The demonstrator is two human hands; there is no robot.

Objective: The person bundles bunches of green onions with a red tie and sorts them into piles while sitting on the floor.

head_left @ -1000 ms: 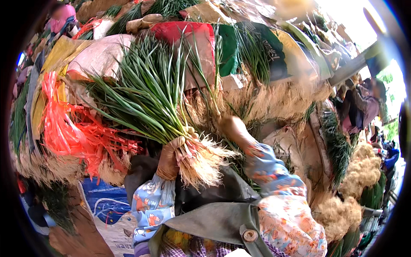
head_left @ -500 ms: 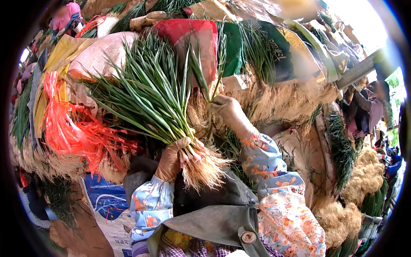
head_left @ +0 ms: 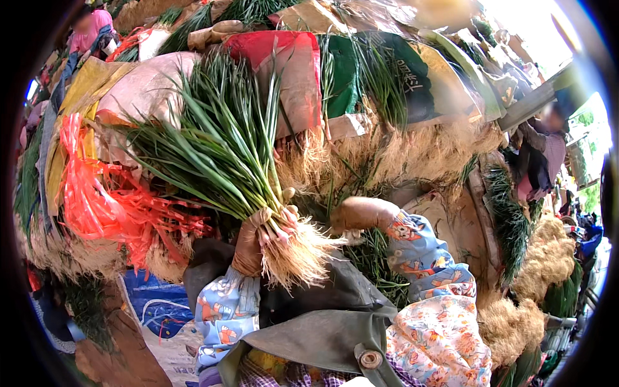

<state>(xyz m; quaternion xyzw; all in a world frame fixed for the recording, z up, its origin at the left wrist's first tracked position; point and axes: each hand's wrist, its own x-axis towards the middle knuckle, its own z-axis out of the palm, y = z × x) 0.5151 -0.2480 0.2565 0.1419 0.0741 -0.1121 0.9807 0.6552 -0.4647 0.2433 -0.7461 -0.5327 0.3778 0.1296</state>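
Note:
My left hand is closed around the lower stems of a thick bunch of green onions. Their leaves fan up and left, while the pale bulbs and straggly roots stick out on the right of the fist. Just right of those roots, my right hand is bent downward with curled fingers. Its fingertips are mostly hidden, and I cannot make out what they hold; thin green leaves show just above it. Below it lie loose green leaves, beside the dark apron on my lap.
Ahead is a long heap of onions with roots toward me, partly covered by red and green sacks. Orange-red plastic strips hang at left. Rooted bundles lie right. Other people sit at far left and right.
My right hand has come down and slightly right from the heap's edge, where it gripped an upright stalk. My left hand still holds the bunch, almost in the same place.

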